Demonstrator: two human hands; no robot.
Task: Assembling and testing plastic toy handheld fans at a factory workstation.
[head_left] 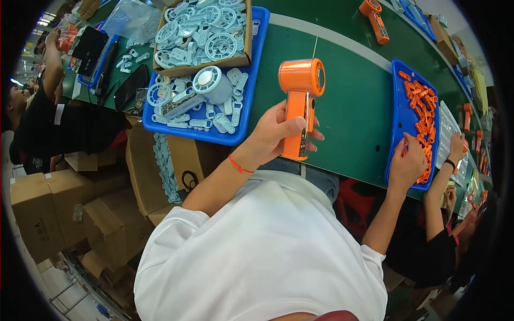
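Observation:
My left hand (273, 131) is wrapped round the handle of an orange handheld fan (302, 77), held upright over the table's near edge. Its round head is on top, and dark inner parts show along the open side of the handle. To the right, my right hand (408, 163) reaches into a blue tray (395, 107) of small orange plastic parts (420, 99). The fingers of that hand are curled together among the pieces, and whatever is between them is hidden.
A blue tray (243, 115) at left holds light-blue parts, a light-blue fan (209, 85) and a cardboard box (249, 32) of more pieces. Another orange fan (375, 21) lies farther back. People work on both sides; cardboard boxes (48, 214) stand at lower left.

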